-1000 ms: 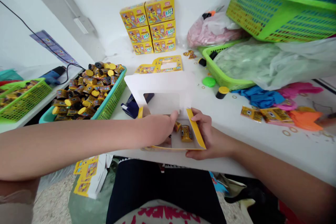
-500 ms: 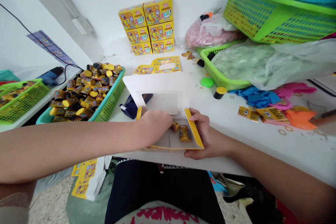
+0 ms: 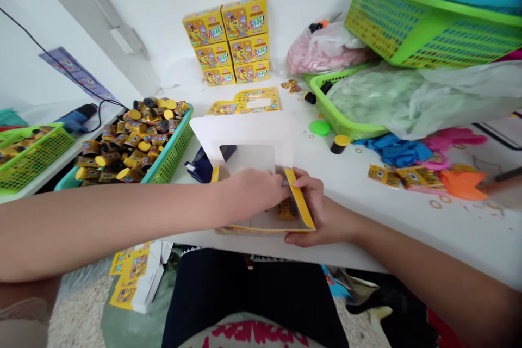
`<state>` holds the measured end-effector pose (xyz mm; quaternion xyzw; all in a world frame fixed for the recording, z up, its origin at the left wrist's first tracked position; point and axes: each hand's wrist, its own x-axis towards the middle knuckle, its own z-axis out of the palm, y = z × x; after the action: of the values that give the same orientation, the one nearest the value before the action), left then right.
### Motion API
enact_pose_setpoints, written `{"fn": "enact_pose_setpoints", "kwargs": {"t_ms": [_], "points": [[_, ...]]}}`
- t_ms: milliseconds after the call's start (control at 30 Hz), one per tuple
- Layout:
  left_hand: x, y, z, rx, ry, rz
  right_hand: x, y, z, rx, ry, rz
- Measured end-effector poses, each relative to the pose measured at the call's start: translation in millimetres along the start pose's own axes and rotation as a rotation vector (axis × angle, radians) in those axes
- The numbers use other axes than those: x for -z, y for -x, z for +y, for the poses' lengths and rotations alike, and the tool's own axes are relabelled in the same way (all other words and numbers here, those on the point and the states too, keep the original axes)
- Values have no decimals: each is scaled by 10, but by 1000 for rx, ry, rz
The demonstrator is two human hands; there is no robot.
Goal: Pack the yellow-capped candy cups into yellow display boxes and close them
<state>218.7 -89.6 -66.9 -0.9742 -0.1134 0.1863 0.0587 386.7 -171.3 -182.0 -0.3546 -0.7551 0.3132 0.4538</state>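
An open yellow box [image 3: 304,201] with a white inside stands at the table's front edge, its white lid with a cut-out window [image 3: 240,129] raised at the back. My right hand [image 3: 316,209] grips the box's right wall, thumb and fingers on either side. My left hand [image 3: 259,190] reaches into the box, its fingertips near the right wall; they are partly hidden, so what they hold is not clear. A small yellow-and-dark cup [image 3: 286,210] lies inside, below the left fingers.
A teal basket [image 3: 173,149] heaped with small cups stands left. Stacked yellow boxes [image 3: 247,22] stand by the wall, with a flat carton [image 3: 259,99] before them. Right are green baskets [image 3: 350,129], plastic bags, a lone cup [image 3: 340,144] and sachets. A dark blue tool [image 3: 202,166] lies behind the box.
My left hand has moved right inside the box, toward its right wall, and now covers part of the cups. My right hand stays on the wall.
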Motion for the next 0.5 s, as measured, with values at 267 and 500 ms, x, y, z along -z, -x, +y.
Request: {"fn": "enact_pose_setpoints", "kwargs": {"t_ms": [267, 500], "points": [[33, 23, -74, 63, 55, -161, 2, -1, -17, -13, 31, 2], [114, 96, -65, 48, -175, -155, -3, 5, 2, -28, 23, 10]]}}
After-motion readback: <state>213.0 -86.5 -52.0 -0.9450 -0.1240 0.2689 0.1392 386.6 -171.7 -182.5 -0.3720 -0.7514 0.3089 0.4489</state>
